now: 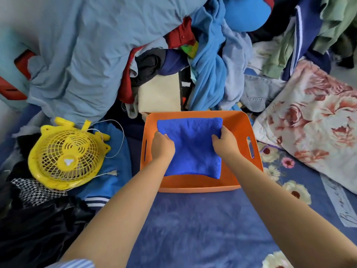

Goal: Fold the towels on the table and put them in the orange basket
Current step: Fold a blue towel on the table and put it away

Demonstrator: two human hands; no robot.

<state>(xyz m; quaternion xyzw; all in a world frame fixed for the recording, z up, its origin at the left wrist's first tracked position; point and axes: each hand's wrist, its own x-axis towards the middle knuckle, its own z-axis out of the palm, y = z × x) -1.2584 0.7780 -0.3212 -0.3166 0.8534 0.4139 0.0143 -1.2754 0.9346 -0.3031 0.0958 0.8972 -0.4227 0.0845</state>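
At frame centre, our left hand (162,146) and right hand (225,142) curl their fingers onto the folded blue towel (193,149). It lies inside the orange basket (239,120), short of the walls, with a bare blue cover (193,229) below.

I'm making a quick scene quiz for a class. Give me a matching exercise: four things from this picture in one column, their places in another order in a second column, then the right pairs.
Things:
1. blue towel
2. yellow fan
3. floral pillow
4. left hand

Places:
A. right of the orange basket
B. on the towel's left edge
C. inside the basket
D. left of the basket, lying on clothes

Pairs: 1-C, 2-D, 3-A, 4-B
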